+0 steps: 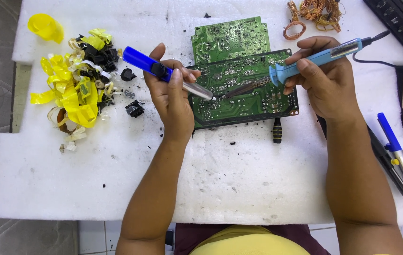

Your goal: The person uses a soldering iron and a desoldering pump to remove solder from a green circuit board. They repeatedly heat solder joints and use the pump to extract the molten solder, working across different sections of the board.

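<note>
My left hand (171, 97) grips a blue and silver desoldering pump (163, 72), its white tip down on a green circuit board (253, 101). My right hand (324, 80) holds a light blue soldering iron (317, 59), its metal tip slanting left to meet the pump tip near the board's middle. The iron's black cord runs off to the upper right. A second green circuit board (230, 38) lies just behind the first, partly under it.
White foam sheet (69, 179) covers the work surface. A pile of yellow tape and black parts (76, 80) lies at left, copper wire coils (312, 14) at the back, a black screwdriver handle (277, 131) below the board, and a second pump with tools (399, 158) at right.
</note>
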